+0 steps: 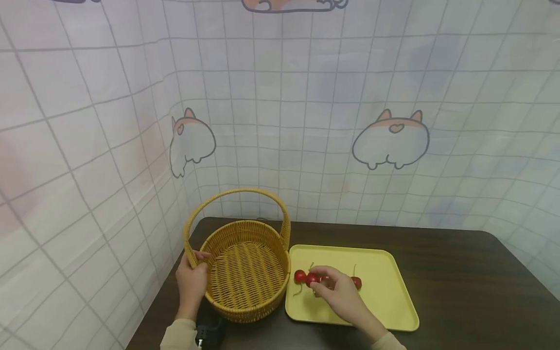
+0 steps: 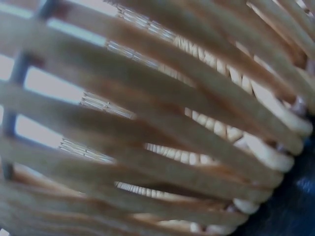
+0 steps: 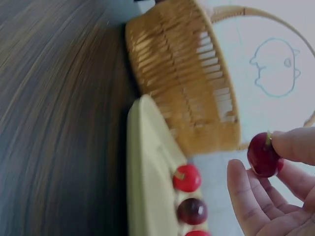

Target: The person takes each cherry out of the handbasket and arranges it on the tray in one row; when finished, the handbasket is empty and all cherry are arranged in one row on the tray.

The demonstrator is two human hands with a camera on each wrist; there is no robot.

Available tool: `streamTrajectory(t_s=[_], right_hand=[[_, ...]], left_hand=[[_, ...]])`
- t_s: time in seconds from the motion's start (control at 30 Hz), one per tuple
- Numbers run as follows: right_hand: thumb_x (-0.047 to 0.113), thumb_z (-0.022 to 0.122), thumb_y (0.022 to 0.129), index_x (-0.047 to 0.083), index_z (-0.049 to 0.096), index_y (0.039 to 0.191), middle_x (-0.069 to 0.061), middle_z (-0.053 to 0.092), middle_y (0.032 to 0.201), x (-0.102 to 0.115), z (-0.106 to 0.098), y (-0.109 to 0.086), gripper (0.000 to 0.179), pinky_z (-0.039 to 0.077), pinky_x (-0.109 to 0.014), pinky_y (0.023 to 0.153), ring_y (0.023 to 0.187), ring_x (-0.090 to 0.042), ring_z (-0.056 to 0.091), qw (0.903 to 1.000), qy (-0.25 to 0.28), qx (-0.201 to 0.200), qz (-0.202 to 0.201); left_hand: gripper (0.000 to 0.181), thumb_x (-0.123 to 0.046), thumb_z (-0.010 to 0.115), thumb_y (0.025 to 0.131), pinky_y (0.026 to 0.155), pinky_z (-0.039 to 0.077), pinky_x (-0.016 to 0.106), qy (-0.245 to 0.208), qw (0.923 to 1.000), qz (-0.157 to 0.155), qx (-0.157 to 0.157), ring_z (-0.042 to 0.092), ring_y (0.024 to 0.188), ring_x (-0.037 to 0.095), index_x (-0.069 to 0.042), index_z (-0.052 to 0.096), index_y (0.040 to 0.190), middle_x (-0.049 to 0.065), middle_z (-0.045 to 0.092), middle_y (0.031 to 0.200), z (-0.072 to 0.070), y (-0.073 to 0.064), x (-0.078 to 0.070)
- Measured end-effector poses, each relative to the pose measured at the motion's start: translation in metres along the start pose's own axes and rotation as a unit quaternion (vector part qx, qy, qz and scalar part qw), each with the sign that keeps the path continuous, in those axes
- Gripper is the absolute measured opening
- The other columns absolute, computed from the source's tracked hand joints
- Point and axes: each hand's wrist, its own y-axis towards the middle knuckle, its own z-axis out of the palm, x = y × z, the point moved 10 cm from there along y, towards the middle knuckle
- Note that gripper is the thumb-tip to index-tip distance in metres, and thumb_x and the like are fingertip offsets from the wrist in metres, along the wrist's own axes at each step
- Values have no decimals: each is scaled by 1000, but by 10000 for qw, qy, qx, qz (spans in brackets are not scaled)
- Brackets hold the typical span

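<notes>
My left hand (image 1: 191, 281) grips the wicker basket (image 1: 251, 313) at the left foot of its tall handle (image 1: 236, 192), beside the rim. Only woven strips of the basket's side (image 2: 147, 98) fill the left wrist view, close and blurred; no hand shows there. My right hand (image 1: 343, 297) pinches a dark red cherry (image 1: 312, 279) between thumb and fingers, above the yellow tray (image 1: 380, 308). In the right wrist view the held cherry (image 3: 263, 155) has its stem end by the thumb. More cherries lie on the tray, one (image 1: 300, 276) left of the hand and one (image 1: 357, 282) right of it.
Basket and tray stand side by side on a dark wooden table (image 1: 459, 291), the tray's left edge close to the basket. A white gridded cloth (image 1: 306, 146) hangs behind and to the left. Near my left wrist lies a black object (image 1: 211, 333).
</notes>
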Motion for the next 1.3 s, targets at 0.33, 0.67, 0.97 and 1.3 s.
streamTrajectory(t_s=[0.33, 0.67, 0.97, 1.3], right_hand=[[7, 69, 88, 12, 69, 113, -2, 71, 105, -34, -56, -11, 26, 51, -25, 70, 85, -16, 67, 9913, -541, -1179, 203], [10, 70, 88, 9, 68, 118, -7, 70, 113, -54, -92, -21, 30, 53, -24, 73, 91, -18, 70, 9809, -1225, -1496, 221], [6, 67, 90, 4, 66, 119, -14, 67, 114, -61, -123, -29, 29, 54, -24, 65, 86, -22, 71, 9724, -1569, -1726, 52], [11, 69, 90, 5, 66, 119, -18, 70, 110, -78, -137, -30, 31, 49, -25, 57, 81, -20, 72, 9682, -2036, -1341, 554]], left_hand=[[16, 5, 47, 83, 71, 37, 31, 36, 10000, -35, 30, 56, 88, 24, -3, 52, 96, 13, 71, 103, 2, -1, 2], [16, 7, 48, 82, 68, 38, 26, 79, 10000, 43, -32, 58, 88, 24, -2, 52, 94, 14, 71, 101, 0, -3, -2], [15, 6, 51, 81, 59, 38, 29, 511, 9982, 289, -83, 54, 74, 24, -5, 53, 91, 12, 72, 98, -5, -3, -7], [13, 5, 51, 80, 60, 37, 31, 834, 9952, 463, -204, 54, 71, 26, -5, 54, 87, 11, 73, 94, -5, -2, -14]])
